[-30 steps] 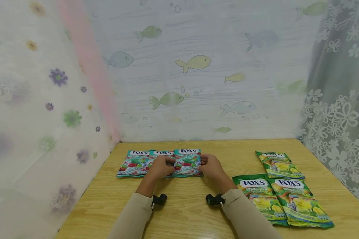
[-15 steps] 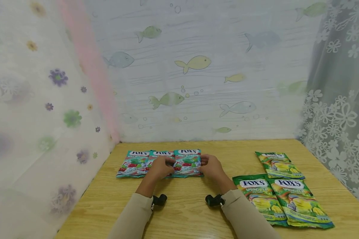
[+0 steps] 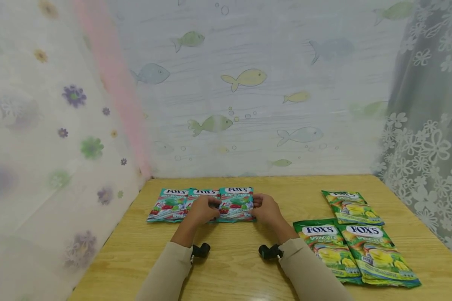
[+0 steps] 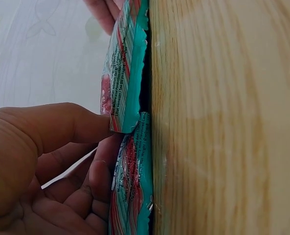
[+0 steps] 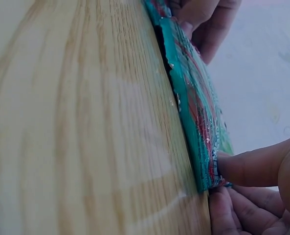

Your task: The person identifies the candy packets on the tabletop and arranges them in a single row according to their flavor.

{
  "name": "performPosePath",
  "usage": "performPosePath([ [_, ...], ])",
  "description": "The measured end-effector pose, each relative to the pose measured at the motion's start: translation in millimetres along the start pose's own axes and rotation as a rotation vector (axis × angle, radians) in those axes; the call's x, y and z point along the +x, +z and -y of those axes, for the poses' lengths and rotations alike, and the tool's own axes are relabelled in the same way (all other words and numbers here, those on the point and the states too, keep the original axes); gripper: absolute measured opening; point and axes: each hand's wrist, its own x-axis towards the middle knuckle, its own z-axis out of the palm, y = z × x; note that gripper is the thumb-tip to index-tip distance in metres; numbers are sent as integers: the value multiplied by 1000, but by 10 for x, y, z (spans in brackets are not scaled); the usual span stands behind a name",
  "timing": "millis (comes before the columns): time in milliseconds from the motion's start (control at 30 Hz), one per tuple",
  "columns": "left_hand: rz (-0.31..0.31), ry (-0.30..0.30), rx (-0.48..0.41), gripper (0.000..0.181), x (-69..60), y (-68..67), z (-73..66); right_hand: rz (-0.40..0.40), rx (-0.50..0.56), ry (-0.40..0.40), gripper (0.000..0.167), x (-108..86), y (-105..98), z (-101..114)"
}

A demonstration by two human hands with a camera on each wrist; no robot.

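Three teal bags of Fox's Mint Blossom candy lie side by side at the back left of the table. My left hand [image 3: 202,210] pinches the left edge of the rightmost candy bag [image 3: 236,205], thumb on top, as the left wrist view shows. My right hand [image 3: 267,212] holds that bag's right edge, with the thumb [image 5: 252,166] on its face and the fingers at its side and below. The middle bag [image 3: 207,193] is partly hidden by my left hand and tucks under the rightmost bag's edge. The leftmost bag [image 3: 168,205] is untouched.
Green Fox's Spring Tea bags lie on the right: a far one [image 3: 354,208], a near left one [image 3: 325,251] partly behind my right sleeve, and a near right one [image 3: 380,256]. The wooden table [image 3: 233,267] meets fish-patterned sheeting [image 3: 248,138] at the back.
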Motion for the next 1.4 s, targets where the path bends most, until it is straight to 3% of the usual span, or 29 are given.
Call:
performPosePath([
  [167, 10, -4, -8, 39, -8, 4, 41, -6, -39, 0, 56, -12, 39, 8],
  [400, -25, 23, 27, 37, 8, 29, 28, 18, -110, 3, 52, -6, 21, 85],
  [567, -26, 40, 89, 39, 4, 53, 22, 90, -153, 26, 60, -61, -76, 161],
  [800, -43, 59, 104, 41, -1, 52, -45, 153, -203, -60, 53, -193, -315, 288],
  [967, -26, 106, 169, 43, -11, 137, -160, 172, -262, -138, 44, -308, -562, 310],
  [1200, 14, 194, 187, 46, -126, 318, -433, 161, -309, -202, 37, -405, -914, 228],
  [1400, 53, 207, 161, 60, -199, 480, -618, 151, -359, -221, 34, -507, -1194, 172],
])
